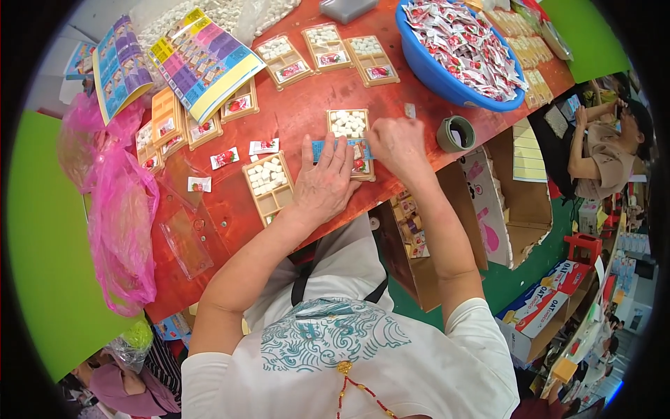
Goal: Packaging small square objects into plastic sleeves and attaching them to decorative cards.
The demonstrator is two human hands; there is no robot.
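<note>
A tan compartment tray (329, 123) lies before me, its top section full of small white cubes (349, 124). Across its middle runs a blue printed strip (318, 149). My left hand (324, 180) lies flat over the strip and the tray's left side, fingers stretched out. At the tray's right edge, my right hand (399, 148) has its fingers curled in at the strip's end; whether they pinch it is hidden. A strawberry-print sachet (359, 166) shows in the lower section. Left of my left hand is another tray (285, 199) of cubes, partly under my wrist.
A blue basin (433, 78) full of sachets stands at the far right, near a roll of tape (456, 133). Filled trays (283, 82) sit at the back. Loose sachets (225, 158), printed sheets (206, 66) and a pink plastic bag (122, 223) are at left. Cardboard boxes (523, 209) stand below, right.
</note>
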